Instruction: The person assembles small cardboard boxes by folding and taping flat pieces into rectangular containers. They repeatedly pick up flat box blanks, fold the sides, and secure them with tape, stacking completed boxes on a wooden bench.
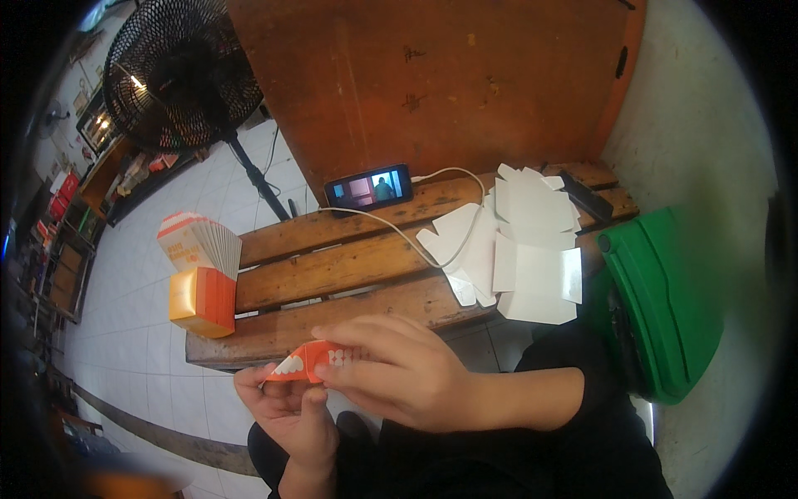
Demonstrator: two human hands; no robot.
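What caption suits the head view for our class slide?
Left hand and right hand hold an orange carton near a wooden bench bearing a lit phone.

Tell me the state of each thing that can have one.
Orange carton, held by left hand and right hand
Smartphone, screen lit, cable plugged in
White cardboard pieces, partly unfolded
Flat cardboard pieces, fanned out
Yellow-orange box, looks shut
Pedestal fan, running or not unclear
Green plastic bin, lid position unclear
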